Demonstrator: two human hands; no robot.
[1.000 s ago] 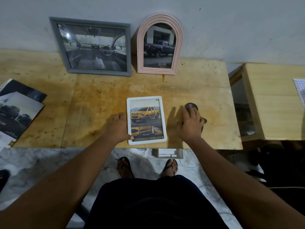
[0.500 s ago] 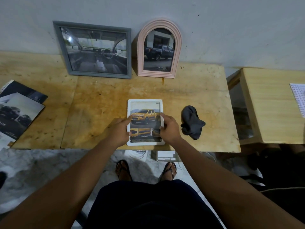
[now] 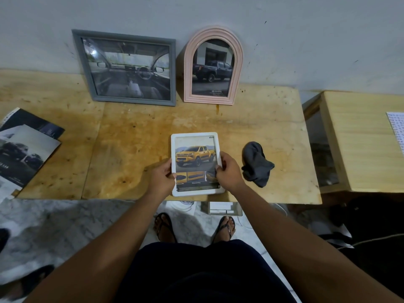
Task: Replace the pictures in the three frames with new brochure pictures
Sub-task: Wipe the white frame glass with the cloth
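Left hand (image 3: 161, 176) and right hand (image 3: 228, 171) curl their fingers (image 3: 224, 158) round the white frame's (image 3: 194, 136) sides, seemingly to lift it off the surface (image 3: 131, 149).

A crumpled grey cloth (image 3: 256, 164) lies on the stained wooden table (image 3: 131, 149), out toward four o'clock. At three o'clock stands a paler side table (image 3: 360, 138) with a printed sheet (image 3: 396, 130) on it. A small box (image 3: 223, 208) sits on the floor at six o'clock.

white frame (image 3: 195, 135) w/ yellow truck pic, grey frame (image 3: 124, 38), pink arched frame (image 3: 213, 32), dk grey cloth (image 3: 256, 164)
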